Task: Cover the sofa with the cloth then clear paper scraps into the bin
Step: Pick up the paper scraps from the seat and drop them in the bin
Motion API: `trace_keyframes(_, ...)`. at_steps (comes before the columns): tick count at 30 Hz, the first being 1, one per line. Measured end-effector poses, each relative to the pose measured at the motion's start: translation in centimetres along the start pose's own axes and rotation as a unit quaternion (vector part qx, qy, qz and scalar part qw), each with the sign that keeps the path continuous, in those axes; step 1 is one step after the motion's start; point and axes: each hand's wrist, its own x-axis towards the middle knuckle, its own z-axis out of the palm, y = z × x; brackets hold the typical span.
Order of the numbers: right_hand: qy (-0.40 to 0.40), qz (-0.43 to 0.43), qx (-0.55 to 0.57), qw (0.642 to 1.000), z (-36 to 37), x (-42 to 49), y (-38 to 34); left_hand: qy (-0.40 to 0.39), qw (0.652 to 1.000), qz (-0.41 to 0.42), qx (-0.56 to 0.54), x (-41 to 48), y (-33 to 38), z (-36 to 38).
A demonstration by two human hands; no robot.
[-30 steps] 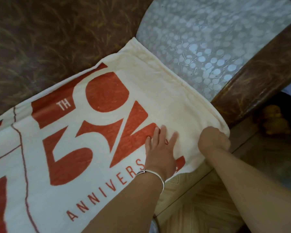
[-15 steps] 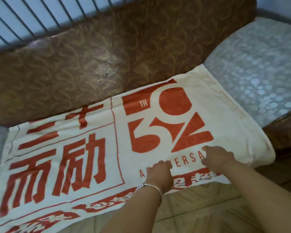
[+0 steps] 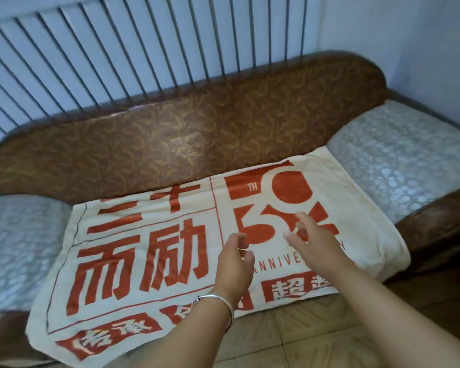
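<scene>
Cream cloth [image 3: 144, 261]: lies spread over the sofa [image 3: 197, 134] seat.
Left hand [image 3: 234, 264]: lifted off now, fingers loosely curled, empty.
Right hand [image 3: 314, 240]: raised too, fingers spread.

Cream cloth [image 3: 149, 261] with red-orange block lettering; behind it, brown sofa back [image 3: 197, 134] with leafy gold pattern; beside it, grey-white cushions [image 3: 398, 160], seemingly pebble-patterned.
</scene>
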Motion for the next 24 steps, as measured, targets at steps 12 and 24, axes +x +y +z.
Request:
trace_keyframes(12, 0.134, -0.018, 0.056, 0.989, -4.4, -18.0, -6.8, -0.134, 0.972, 0.122, -0.149, -13.8, 6.2, -6.3)
trace_keyframes(24, 0.209, 0.004, 0.103, 0.973, -12.4, -34.4, -3.3, -0.260, 0.931, 0.202, -0.160, -25.2, 12.5, -2.0)
